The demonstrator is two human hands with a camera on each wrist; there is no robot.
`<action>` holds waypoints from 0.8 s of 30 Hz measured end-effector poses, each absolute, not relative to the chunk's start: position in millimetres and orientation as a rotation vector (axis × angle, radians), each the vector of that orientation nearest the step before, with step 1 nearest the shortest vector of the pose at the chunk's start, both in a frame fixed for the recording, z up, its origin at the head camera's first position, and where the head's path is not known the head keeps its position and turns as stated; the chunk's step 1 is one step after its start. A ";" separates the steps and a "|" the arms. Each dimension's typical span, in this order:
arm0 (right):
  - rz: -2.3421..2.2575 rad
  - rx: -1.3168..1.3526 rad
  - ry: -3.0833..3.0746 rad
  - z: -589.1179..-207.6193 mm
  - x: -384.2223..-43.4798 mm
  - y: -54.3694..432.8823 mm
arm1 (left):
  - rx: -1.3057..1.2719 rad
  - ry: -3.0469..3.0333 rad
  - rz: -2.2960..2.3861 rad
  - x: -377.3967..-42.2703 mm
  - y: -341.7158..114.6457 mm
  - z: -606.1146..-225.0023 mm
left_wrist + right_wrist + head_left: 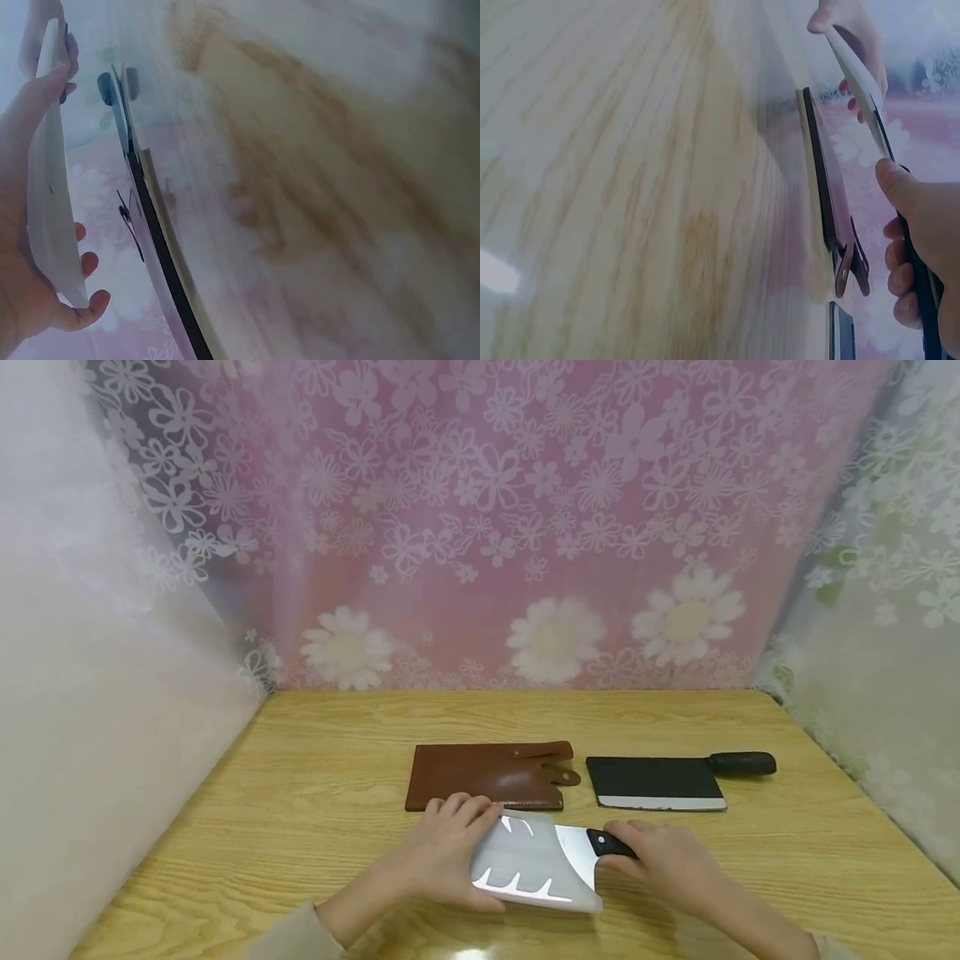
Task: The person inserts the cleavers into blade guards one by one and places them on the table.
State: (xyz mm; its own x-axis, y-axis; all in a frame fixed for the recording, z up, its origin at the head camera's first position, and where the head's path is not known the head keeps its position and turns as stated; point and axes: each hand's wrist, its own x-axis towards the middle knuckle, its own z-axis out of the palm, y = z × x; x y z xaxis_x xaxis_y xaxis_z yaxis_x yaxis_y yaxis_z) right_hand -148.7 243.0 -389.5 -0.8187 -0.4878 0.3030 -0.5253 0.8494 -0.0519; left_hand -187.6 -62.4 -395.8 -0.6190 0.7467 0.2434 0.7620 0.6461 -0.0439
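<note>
In the head view, a cleaver with a bright steel blade (576, 850) sits most of the way inside a whitish translucent blade cover (525, 870) with tooth-shaped openings along its lower side. My left hand (453, 853) grips the cover across its left end, thumb on the near edge and fingers over the far edge. With my right hand (663, 864) I hold the black handle (611, 843) of that cleaver. Both wrist views show the cover held above the tabletop; the right wrist view has the thumb (896, 184) lying along the handle.
A brown leather sheath (480, 772) with snap straps lies just behind the left hand. To its right lies a second cleaver (652, 777), dark-bladed with a pale edge and black handle. The wood-grain table (247, 827) meets flowered curtains (480, 568) at the back and sides.
</note>
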 end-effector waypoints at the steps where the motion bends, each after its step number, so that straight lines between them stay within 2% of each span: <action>1: 0.217 0.773 -2.745 -390.2 -149.8 244.3 | -1.225 -2.622 -0.079 -187.4 -62.2 -396.2; 14: 0.416 0.885 -2.740 -397.0 -165.0 271.3 | -1.312 -2.459 -0.042 -192.9 -63.3 -395.7; 24: 0.455 1.032 -2.739 -405.2 -176.3 281.2 | -1.308 -2.545 0.199 -193.3 -51.6 -396.5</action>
State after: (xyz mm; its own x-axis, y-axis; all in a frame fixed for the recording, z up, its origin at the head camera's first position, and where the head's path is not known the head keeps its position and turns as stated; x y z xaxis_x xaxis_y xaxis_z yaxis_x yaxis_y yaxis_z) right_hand -176.3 281.2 -405.2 -0.7432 -0.6115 0.2716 -0.6665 0.7126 -0.2192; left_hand -193.3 -51.6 -396.5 -0.5547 0.8129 0.1771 0.7755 0.5823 -0.2438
